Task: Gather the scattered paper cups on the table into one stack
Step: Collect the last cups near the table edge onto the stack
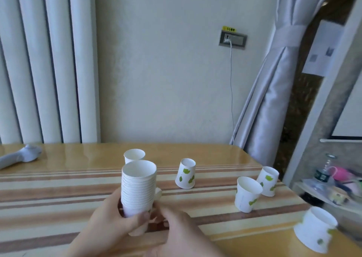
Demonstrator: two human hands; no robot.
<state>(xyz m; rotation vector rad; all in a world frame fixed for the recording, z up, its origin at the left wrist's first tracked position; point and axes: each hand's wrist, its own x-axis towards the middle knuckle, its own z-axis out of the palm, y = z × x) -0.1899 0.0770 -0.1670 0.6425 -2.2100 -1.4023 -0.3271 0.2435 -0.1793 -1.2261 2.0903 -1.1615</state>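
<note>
Paper, thin and white, makes up everything to be gathered here, so each piece will be very light and easy to dent. The stack (pixel 138 188) of nested cups stands mouth-up in the near middle of the striped table (pixel 58 188), and the left hand (pixel 115 219) is clamped round its lower part, thumb across the front. The right hand (pixel 182 235) sits just beside the stack's base with fingers partly curled; its fingertips are blurred, so I cannot tell whether they pinch anything.

Five loose cups remain. One upright cup (pixel 134 155) stands just behind the stack. A leaf-printed cup (pixel 185 173) stands mouth-down further right. Well to the right, a mouth-up cup (pixel 247 194) stands near another inverted one (pixel 268 180), and a last inverted cup (pixel 315 229) sits close to the table's near right edge.

Such cups are probably best taken by the side wall with a light pinch, near the stiffer rolled rim or the base, since the middle buckles under a squeeze. The inverted ones need turning over before they nest, and the tall stack could lean if held only low down.
</note>
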